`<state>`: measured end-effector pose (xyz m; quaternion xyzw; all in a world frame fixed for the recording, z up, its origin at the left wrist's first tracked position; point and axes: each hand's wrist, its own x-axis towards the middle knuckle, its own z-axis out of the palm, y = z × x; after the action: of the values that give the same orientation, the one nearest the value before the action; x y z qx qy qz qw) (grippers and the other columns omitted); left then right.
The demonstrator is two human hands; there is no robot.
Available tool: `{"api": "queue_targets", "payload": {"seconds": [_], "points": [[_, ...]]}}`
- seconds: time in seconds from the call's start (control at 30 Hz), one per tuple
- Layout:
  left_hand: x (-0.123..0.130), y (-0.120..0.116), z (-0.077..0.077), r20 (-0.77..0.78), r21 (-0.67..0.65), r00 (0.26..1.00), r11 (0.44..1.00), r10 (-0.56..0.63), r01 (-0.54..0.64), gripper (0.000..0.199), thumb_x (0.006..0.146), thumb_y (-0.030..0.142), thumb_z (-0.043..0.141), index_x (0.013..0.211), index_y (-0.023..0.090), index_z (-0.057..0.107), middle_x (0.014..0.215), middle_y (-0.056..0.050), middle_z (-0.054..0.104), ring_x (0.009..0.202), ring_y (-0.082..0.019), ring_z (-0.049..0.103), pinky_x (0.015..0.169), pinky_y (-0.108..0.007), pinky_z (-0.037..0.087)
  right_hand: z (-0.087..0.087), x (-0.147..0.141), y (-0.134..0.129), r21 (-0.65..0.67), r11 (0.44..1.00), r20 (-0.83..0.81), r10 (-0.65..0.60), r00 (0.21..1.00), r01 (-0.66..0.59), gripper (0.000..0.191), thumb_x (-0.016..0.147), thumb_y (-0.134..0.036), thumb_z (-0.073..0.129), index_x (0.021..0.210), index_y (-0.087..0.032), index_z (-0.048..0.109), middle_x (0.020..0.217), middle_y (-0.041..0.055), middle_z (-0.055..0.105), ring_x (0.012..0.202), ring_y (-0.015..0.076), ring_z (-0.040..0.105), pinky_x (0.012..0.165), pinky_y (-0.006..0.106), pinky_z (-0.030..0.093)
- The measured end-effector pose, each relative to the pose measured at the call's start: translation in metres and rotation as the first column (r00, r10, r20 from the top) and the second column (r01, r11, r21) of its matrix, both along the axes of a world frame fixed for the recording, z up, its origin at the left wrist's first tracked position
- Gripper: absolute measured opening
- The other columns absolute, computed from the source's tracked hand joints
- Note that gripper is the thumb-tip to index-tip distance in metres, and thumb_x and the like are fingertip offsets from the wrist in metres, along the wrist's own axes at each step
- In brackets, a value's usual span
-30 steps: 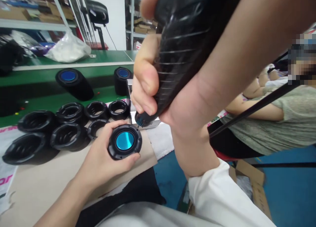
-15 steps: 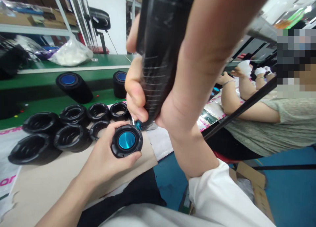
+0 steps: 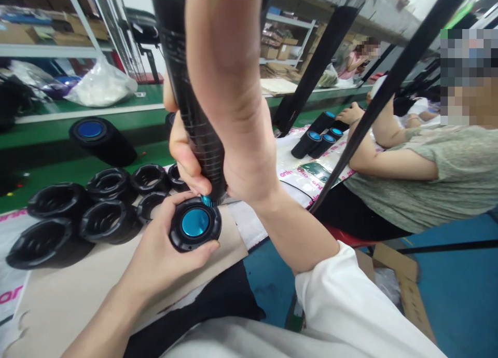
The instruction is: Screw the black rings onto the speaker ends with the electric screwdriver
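My left hand (image 3: 163, 249) is closed around the rim of a round black speaker (image 3: 195, 222) with a shiny blue disc in its face, tilted up toward me. My right hand (image 3: 249, 150) is wrapped round a black electric screwdriver (image 3: 202, 140) with a ribbed grip. Its blue-collared lower end meets the speaker's far rim; the bit itself is hidden. Just left of my left hand stand several open black ring housings (image 3: 111, 220). Farther back, a dark cylindrical speaker (image 3: 101, 140) with a blue end leans on the green bench.
Brown cardboard (image 3: 50, 306) covers the near worktop. A plastic bag (image 3: 101, 83) lies on the raised green shelf. To the right, several blue-ended speakers (image 3: 314, 136) stand near a co-worker in a grey-green shirt (image 3: 431, 181). A dark slanted post (image 3: 350, 135) crosses between us.
The view has turned right, showing more of the co-worker's bench. The screwdriver has gone from nearly upright to a leftward lean, its lower end still at the speaker's rim. Both grips remain.
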<state>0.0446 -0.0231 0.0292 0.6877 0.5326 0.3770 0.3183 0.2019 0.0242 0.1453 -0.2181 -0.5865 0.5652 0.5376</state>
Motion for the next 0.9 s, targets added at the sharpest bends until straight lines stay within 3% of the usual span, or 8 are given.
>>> {"api": "queue_targets", "payload": {"seconds": [0.13, 0.27, 0.37, 0.47, 0.6, 0.73, 0.83, 0.9], "points": [[0.000, 0.000, 0.001, -0.026, -0.019, 1.000, 1.000, 0.005, -0.005, 0.070, 0.074, 0.050, 0.085, 0.136, 0.025, 0.063, 0.123, -0.008, 0.076, 0.115, -0.037, 0.075, 0.101, -0.048, 0.063, 0.004, -0.004, 0.006, -0.025, 0.998, -0.032, 0.064, 0.997, -0.065, 0.038, 0.111, -0.052, 0.051, 0.134, -0.022, 0.048, 0.049, -0.0085, 0.049, 0.037, 0.0125, 0.040, 0.037, 0.021, 0.037], [-0.002, 0.000, -0.001, -0.020, -0.012, 1.000, 1.000, 0.014, -0.014, 0.070, 0.074, 0.050, 0.084, 0.136, 0.025, 0.063, 0.128, -0.009, 0.075, 0.119, -0.037, 0.074, 0.104, -0.048, 0.062, -0.001, 0.011, 0.011, 0.083, 0.993, -0.056, 0.087, 0.995, -0.083, 0.068, 0.090, -0.087, 0.069, 0.110, -0.026, 0.047, 0.052, -0.0117, 0.048, 0.038, 0.0129, 0.041, 0.037, 0.025, 0.038], [-0.002, -0.001, -0.003, -0.011, -0.017, 1.000, 1.000, 0.014, -0.015, 0.071, 0.074, 0.050, 0.084, 0.137, 0.025, 0.063, 0.139, -0.011, 0.072, 0.127, -0.038, 0.072, 0.109, -0.050, 0.059, -0.021, 0.031, 0.020, 0.165, 0.967, -0.214, -0.159, 0.964, 0.196, 0.063, 0.086, -0.081, 0.079, 0.099, -0.026, 0.051, 0.061, -0.0106, 0.049, 0.042, 0.0101, 0.041, 0.041, 0.026, 0.035], [-0.003, -0.002, -0.004, -0.017, -0.018, 1.000, 1.000, 0.018, -0.018, 0.071, 0.074, 0.050, 0.083, 0.137, 0.025, 0.063, 0.140, -0.011, 0.072, 0.128, -0.038, 0.071, 0.108, -0.050, 0.060, -0.051, 0.044, 0.033, 0.123, 0.913, -0.152, -0.369, 0.917, 0.388, 0.057, 0.092, -0.078, 0.078, 0.098, -0.026, 0.054, 0.061, -0.0084, 0.050, 0.046, 0.0114, 0.045, 0.045, 0.026, 0.035], [-0.003, -0.003, -0.004, -0.003, -0.012, 1.000, 1.000, 0.025, -0.025, 0.073, 0.074, 0.051, 0.085, 0.139, 0.025, 0.063, 0.143, -0.011, 0.071, 0.131, -0.039, 0.070, 0.108, -0.050, 0.059, -0.083, 0.044, 0.052, 0.116, 0.928, -0.153, -0.336, 0.929, 0.354, 0.055, 0.092, -0.074, 0.079, 0.097, -0.026, 0.052, 0.061, -0.0086, 0.053, 0.044, 0.0113, 0.046, 0.042, 0.025, 0.037], [-0.004, -0.002, -0.007, 0.010, 0.000, 1.000, 1.000, 0.008, -0.008, 0.073, 0.074, 0.049, 0.086, 0.139, 0.025, 0.062, 0.143, -0.011, 0.070, 0.132, -0.039, 0.069, 0.109, -0.050, 0.058, -0.098, 0.043, 0.063, 0.118, 0.954, -0.152, -0.257, 0.954, 0.275, 0.057, 0.091, -0.075, 0.080, 0.097, -0.026, 0.051, 0.061, -0.0088, 0.054, 0.042, 0.0109, 0.046, 0.040, 0.024, 0.037], [-0.005, -0.001, -0.012, 0.022, 0.053, 1.000, 0.999, -0.003, 0.002, 0.075, 0.074, 0.047, 0.087, 0.141, 0.024, 0.060, 0.142, -0.011, 0.069, 0.131, -0.037, 0.070, 0.110, -0.049, 0.059, -0.093, 0.044, 0.057, 0.063, 0.972, -0.133, -0.215, 0.967, 0.225, 0.060, 0.089, -0.077, 0.080, 0.099, -0.025, 0.052, 0.061, -0.0080, 0.056, 0.041, 0.0120, 0.049, 0.037, 0.023, 0.038], [-0.006, 0.001, -0.017, 0.034, 0.096, 0.999, 0.995, -0.013, 0.010, 0.076, 0.073, 0.047, 0.089, 0.140, 0.024, 0.060, 0.142, -0.011, 0.069, 0.130, -0.037, 0.070, 0.109, -0.048, 0.059, -0.074, 0.043, 0.046, 0.032, 0.967, -0.188, -0.244, 0.952, 0.254, 0.058, 0.092, -0.077, 0.076, 0.096, -0.025, 0.053, 0.059, -0.0078, 0.053, 0.039, 0.0112, 0.045, 0.035, 0.023, 0.035]]}}
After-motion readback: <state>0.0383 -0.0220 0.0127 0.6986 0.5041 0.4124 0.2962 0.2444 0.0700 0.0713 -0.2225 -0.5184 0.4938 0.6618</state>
